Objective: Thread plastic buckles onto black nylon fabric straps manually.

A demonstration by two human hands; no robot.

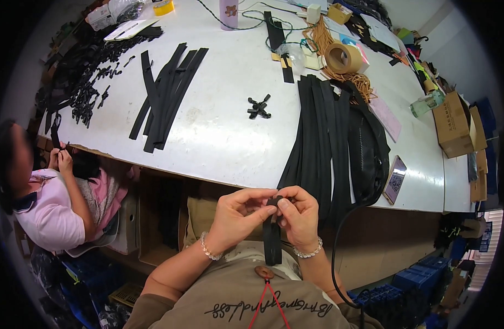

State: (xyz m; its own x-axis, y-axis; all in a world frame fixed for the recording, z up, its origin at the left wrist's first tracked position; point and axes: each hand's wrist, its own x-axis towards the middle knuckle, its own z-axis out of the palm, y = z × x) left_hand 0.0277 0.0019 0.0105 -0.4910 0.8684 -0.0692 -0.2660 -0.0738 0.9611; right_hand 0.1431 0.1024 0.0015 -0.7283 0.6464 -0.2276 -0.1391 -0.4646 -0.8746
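My left hand (238, 214) and my right hand (298, 216) meet just in front of the table's near edge. Both pinch the top end of a black strip (272, 244), which looks like zipper tape and hangs down before my shirt. Fingers hide any small part at that end. Beyond my right hand a thick bundle of similar black strips (320, 137) lies on the white table (219, 137) and drapes over its edge. A small cluster of black pieces, perhaps zipper sliders (258, 107), sits mid-table. More black strips (167, 104) lie crossed at the left.
A black bag-like item (368, 145) and a phone (394, 180) lie right of the bundle; a black cable (335, 257) runs down there. Tape roll (342, 57), brown cords (320, 38) and cardboard box (455, 123) stand farther off. At left, a co-worker's hands (61, 160) hold a black piece.
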